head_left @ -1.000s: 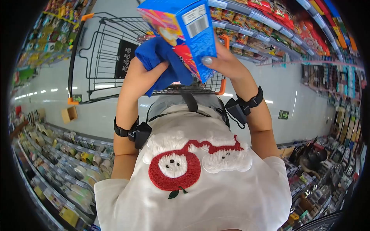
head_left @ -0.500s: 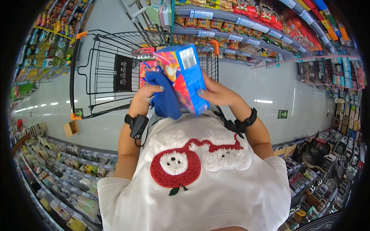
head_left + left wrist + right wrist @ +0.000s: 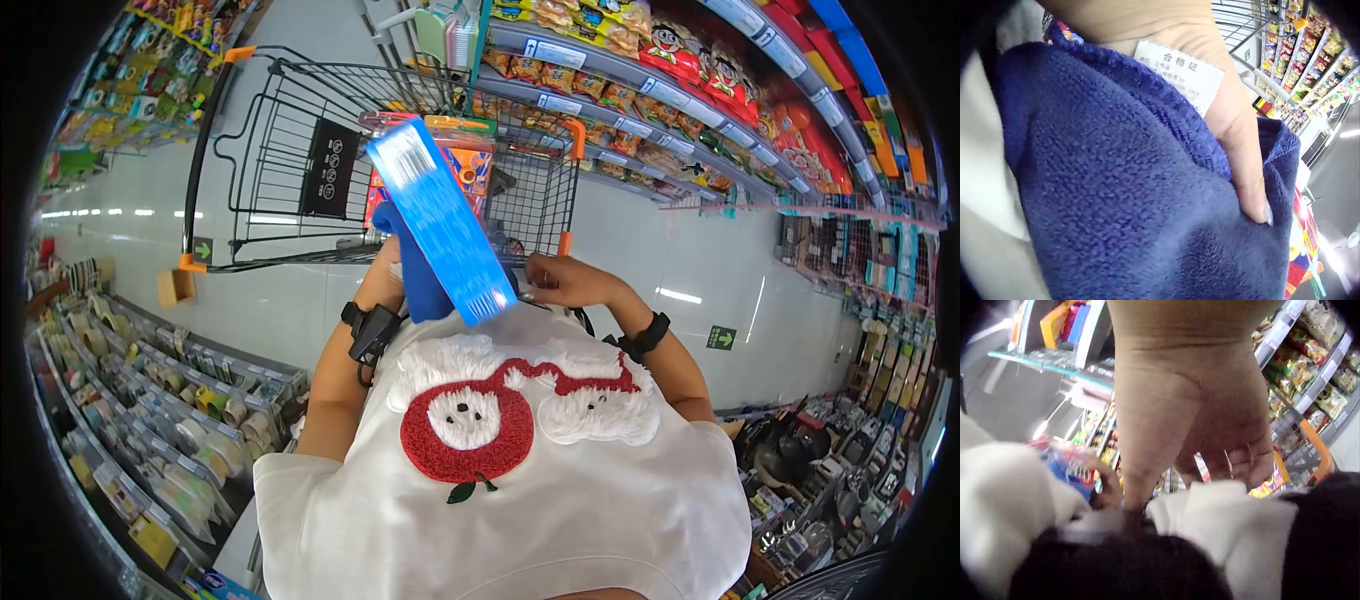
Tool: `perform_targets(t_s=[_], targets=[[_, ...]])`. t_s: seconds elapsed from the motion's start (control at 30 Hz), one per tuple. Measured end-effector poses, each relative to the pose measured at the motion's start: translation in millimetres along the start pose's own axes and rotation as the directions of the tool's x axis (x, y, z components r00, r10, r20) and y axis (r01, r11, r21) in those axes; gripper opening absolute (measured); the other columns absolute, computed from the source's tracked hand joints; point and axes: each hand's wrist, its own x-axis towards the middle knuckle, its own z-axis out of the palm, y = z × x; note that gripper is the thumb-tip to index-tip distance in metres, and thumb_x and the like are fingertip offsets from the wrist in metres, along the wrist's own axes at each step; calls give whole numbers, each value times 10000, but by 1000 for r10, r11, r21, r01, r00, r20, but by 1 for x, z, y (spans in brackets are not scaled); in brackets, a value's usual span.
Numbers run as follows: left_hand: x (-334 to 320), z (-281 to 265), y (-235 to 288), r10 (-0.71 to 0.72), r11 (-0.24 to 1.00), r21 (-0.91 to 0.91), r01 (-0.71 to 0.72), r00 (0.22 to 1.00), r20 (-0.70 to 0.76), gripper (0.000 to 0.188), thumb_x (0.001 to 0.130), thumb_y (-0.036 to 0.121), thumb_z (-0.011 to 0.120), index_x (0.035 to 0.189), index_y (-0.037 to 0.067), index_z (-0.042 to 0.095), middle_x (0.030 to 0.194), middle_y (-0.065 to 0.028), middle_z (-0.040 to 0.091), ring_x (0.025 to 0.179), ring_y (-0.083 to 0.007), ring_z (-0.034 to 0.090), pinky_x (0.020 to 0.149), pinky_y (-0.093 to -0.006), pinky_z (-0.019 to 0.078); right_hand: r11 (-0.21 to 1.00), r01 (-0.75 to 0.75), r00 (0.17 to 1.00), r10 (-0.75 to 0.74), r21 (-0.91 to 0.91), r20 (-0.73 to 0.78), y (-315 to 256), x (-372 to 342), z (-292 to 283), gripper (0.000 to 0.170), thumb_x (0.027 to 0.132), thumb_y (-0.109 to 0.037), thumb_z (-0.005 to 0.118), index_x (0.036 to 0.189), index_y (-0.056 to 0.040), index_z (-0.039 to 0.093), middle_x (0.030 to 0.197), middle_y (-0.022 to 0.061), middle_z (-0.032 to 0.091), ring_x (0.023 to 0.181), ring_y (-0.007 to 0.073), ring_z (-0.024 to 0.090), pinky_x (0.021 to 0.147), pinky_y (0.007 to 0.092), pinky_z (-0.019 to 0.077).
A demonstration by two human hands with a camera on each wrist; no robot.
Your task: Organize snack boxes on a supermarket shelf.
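Note:
My left hand (image 3: 386, 276) grips a folded dark blue towel (image 3: 1122, 181), thumb pressed over its fabric; a white paper label (image 3: 1179, 72) hangs at the towel's edge. Tilted against the towel is a blue box (image 3: 440, 220), its barcode end up and its printed front turned out of sight in the head view. The left fingers behind towel and box are hidden. Close to the waist, my right hand (image 3: 578, 281) is off the box, with loosely bent fingers; background shows between its thumb and fingers in the right wrist view.
Just ahead stands a black wire shopping cart (image 3: 290, 150) with orange corners, holding red and orange packages (image 3: 470, 165). Snack shelves (image 3: 640, 90) run along the far right. Shelves of rolls and household goods (image 3: 170, 380) line the near left. A small wooden box (image 3: 176, 288) hangs there.
The right hand has let go of the box and drawn back to the waist. The box has come down towards the body and turned its blue side up, staying with the left hand and towel.

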Motion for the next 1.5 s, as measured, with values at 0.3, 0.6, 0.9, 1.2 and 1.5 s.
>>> perform_targets(t_s=[0.3, 0.6, 0.9, 1.2, 1.5], targets=[[2, 44, 33, 159, 952, -304, -33, 904, 398, 580, 876, 294, 545, 1325, 26, 293, 1265, -165, 439, 1180, -292, 452, 952, -488, 418, 974, 101, 975, -137, 205, 175, 44, 30, 7, 208, 922, -210, 497, 873, -7, 507, 748, 59, 466, 744, 118, 449, 685, 301, 401], [-24, 74, 62, 364, 519, 790, -326, 921, 140, 672, 812, 327, 610, 1318, 23, 288, 1264, -152, 442, 1145, -281, 473, 949, -494, 409, 962, -86, 977, 132, 259, -166, 31, 51, -9, 141, 830, -143, 578, 773, -14, 574, 636, 48, 536, 589, 120, 480, 571, 291, 409], [-24, 7, 44, 458, 650, 651, -391, 886, 75, 604, 814, 299, 604, 1280, 17, 343, 1220, -151, 483, 1090, -275, 508, 918, -464, 436, 996, 15, 996, -7, 86, -89, 72, 23, 39, 195, 855, -215, 561, 787, -33, 537, 669, 75, 512, 631, 159, 484, 599, 310, 410], [-18, -23, 29, 473, 661, 625, -416, 877, 84, 537, 817, 271, 598, 1242, 11, 398, 1175, -151, 524, 1035, -269, 544, 886, -433, 464, 843, -27, 955, 181, 537, -236, 22, -52, 60, 99, 904, -135, 536, 927, -47, 499, 826, -24, 462, 754, 63, 420, 688, 220, 375], [0, -30, 25, 443, 615, 663, -427, 883, 157, 473, 819, 243, 593, 1204, 5, 453, 1131, -150, 565, 979, -263, 580, 855, -402, 491, 637, 30, 631, 586, 771, -509, 14, -56, 79, 115, 888, -96, 490, 858, -4, 552, 697, -31, 508, 625, 53, 438, 553, 220, 378]])
